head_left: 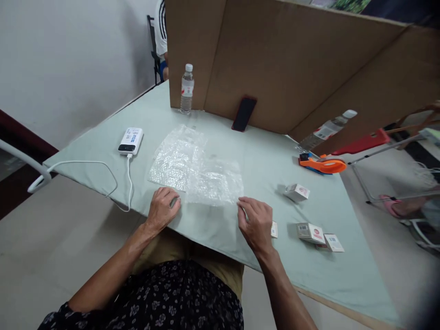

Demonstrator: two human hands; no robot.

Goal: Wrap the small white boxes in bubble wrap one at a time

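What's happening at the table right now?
A person has both hands at bubble wrap lying on the table. The right hand is at its near right corner, perhaps pinching it; the left hand is by the near edge. Small boxes sit to the right, beyond them an orange tape dispenser.

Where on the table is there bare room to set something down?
Bare patches: between the bubble wrap and the farthest box, in front of the phone; and between the power bank and the bottle on the left. Right of the right hand, the other boxes crowd it.
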